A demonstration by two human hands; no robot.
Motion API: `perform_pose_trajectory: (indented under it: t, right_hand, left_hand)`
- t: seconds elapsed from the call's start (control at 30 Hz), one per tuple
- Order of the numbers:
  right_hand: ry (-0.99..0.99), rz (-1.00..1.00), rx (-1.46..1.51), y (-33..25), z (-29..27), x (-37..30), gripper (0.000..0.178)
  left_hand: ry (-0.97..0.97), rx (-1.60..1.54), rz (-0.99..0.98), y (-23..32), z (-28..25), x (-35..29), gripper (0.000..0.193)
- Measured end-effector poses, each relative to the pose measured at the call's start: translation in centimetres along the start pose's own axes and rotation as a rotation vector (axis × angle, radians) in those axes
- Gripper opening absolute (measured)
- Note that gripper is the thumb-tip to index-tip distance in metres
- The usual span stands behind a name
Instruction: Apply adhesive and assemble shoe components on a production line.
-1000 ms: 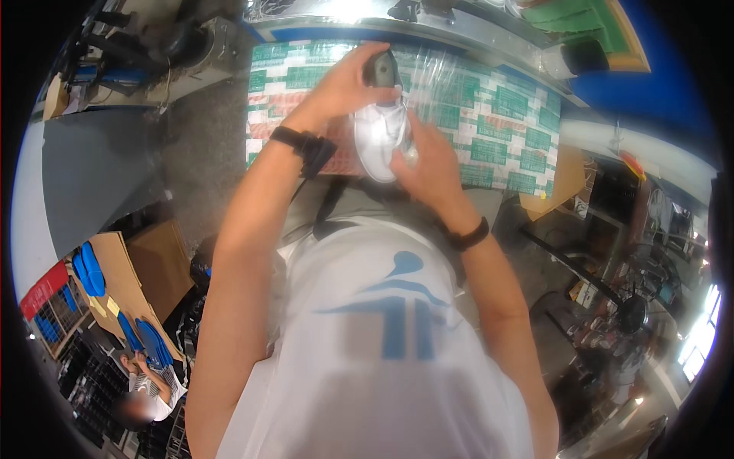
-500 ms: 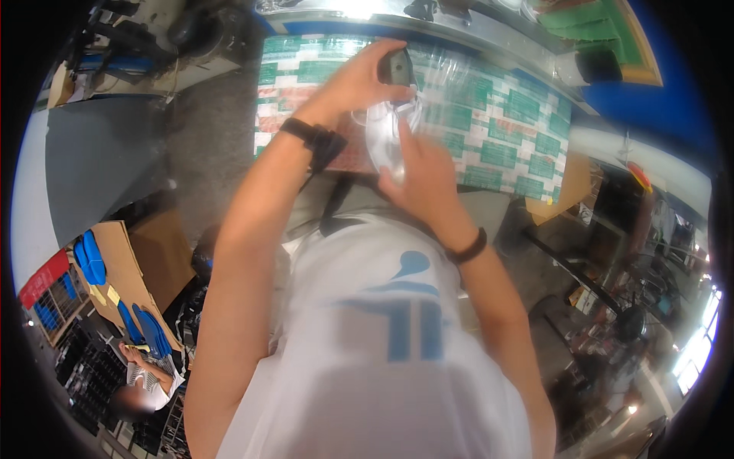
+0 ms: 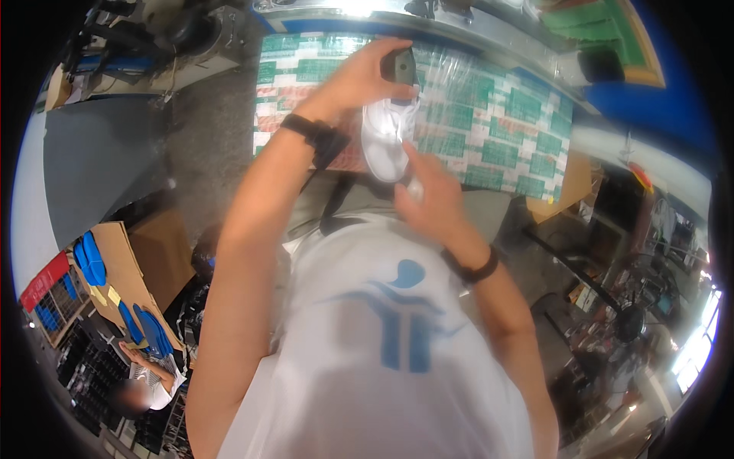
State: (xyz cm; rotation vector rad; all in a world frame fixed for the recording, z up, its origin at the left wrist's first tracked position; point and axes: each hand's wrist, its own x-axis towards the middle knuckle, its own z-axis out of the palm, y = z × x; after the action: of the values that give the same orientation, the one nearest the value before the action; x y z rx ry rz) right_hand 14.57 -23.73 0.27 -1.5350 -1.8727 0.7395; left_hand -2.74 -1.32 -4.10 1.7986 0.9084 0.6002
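Note:
A white lace-up shoe (image 3: pixel 380 145) is held over the near part of the wrapped surface, its toe pointing toward me. A dark grey block with a hole, which looks like a shoe last (image 3: pixel 402 69), sticks out of its opening. My left hand (image 3: pixel 367 75) is closed around this block at the heel end, thumb on the near side. At the shoe's right side is my right hand (image 3: pixel 434 195), its index fingertip against the upper near the toe. Something small and pale shows between its index finger and thumb; its kind is unclear.
Green-and-white printed stacks under clear film (image 3: pixel 497 115) form the surface ahead. A metal machine edge (image 3: pixel 336 11) runs behind it. At lower left, a cardboard panel (image 3: pixel 126 283) carries blue sole-shaped pieces (image 3: pixel 153 333), near another person (image 3: pixel 157 382). A grey board (image 3: pixel 99 161) stands left.
The shoe has turned so that its white upper shows more plainly. My right hand has slid back toward me, from the laces to near the toe. My left hand keeps its hold.

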Motion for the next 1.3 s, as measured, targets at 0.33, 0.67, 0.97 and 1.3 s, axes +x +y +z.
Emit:
perform_pose_trajectory:
  t: [0.33,0.67,0.97,1.3]
  right_hand:
    - [-0.004,-0.033,-0.261,0.9,0.9,-0.6,0.079]
    - [0.06,0.007,-0.049,0.9,0.3,0.3,0.077]
    - [0.36,0.396,-0.155,11.7,-1.6,-1.3,0.082]
    - [0.339,0.13,-0.414,20.7,-1.6,3.0,0.097]
  left_hand:
    - [-0.027,-0.101,-0.029,-0.6,0.3,-0.1,0.093]
    - [-0.089,-0.206,-0.064,-2.0,-0.6,0.5,0.096]
    - [0.462,-1.059,-0.534,0.7,0.4,-9.1,0.101]
    - [0.588,-0.718,-0.513,1.2,-2.5,-5.0,0.06]
